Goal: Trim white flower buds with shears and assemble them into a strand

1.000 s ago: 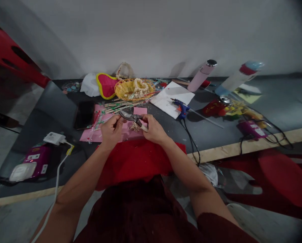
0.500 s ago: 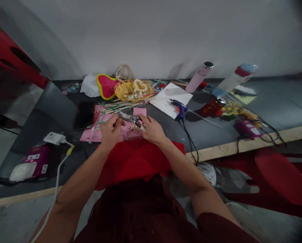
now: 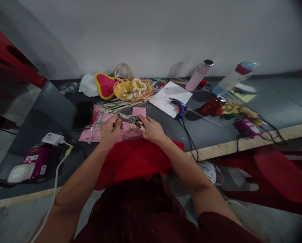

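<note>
My right hand (image 3: 153, 130) is closed round the handles of a pair of pruning shears (image 3: 132, 119), whose blades point left. Close to the blade tips, my left hand (image 3: 111, 129) is pinched shut; whatever its fingers hold is too small to make out. Below the shears lies a little heap of pale cut bits (image 3: 133, 127) on pink paper (image 3: 84, 136). Several printed wooden sticks (image 3: 112, 108) lie just beyond my hands. A red cloth (image 3: 138, 158) spreads under my wrists at the table edge.
Behind the sticks sits a yellow basket (image 3: 119, 91) with beaded pieces. A blue glue gun (image 3: 179, 107) lies by white paper (image 3: 170, 92), its cord hanging off the edge. A phone (image 3: 83, 115) is at left; a pink flask (image 3: 198, 77) and a can (image 3: 211, 105) are at right.
The view has shifted very slightly. Both hands and the shears keep nearly the same position.
</note>
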`<state>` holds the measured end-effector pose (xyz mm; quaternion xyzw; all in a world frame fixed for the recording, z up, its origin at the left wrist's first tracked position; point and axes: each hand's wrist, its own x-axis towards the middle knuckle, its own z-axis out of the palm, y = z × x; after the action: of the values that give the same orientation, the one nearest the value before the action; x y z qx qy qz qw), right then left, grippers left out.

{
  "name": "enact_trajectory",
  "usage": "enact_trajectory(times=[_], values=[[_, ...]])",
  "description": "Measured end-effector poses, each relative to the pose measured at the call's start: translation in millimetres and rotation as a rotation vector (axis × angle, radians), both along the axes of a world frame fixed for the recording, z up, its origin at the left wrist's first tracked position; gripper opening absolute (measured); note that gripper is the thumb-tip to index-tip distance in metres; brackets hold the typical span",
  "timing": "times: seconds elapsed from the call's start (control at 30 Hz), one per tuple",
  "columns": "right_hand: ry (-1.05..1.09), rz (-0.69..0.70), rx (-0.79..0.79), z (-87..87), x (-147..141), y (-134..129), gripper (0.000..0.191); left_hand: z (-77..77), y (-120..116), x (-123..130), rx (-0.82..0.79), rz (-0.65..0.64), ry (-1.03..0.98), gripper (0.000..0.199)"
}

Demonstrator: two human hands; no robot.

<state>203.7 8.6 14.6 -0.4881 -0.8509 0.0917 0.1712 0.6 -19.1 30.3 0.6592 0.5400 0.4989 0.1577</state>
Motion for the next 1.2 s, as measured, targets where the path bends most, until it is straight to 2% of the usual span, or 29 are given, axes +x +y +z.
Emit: enact_trajectory(times=[0.3,0.5,0.9,1.2], values=[[-0.004,-0.002,-0.041,-1.6,0.7,1.9,0.061,-4.7,1.0,1.2,0.034,0.042,0.035,0.019],[-0.046,0.028,-0.041,-0.3,2.8,7.0,0.076,-2.4,-0.6,-1.1,0.014,-0.008,0.074,0.025],[0.003,0.011,-0.016,-1.5,0.3,-0.6,0.05,0.4,-1.4,-1.7,0.02,-0.01,0.04,0.027],[0.038,0.008,-0.017,-1.0,1.7,3.9,0.059,-3.2,0.6,1.0,0.051,0.048,0.006,0.02]])
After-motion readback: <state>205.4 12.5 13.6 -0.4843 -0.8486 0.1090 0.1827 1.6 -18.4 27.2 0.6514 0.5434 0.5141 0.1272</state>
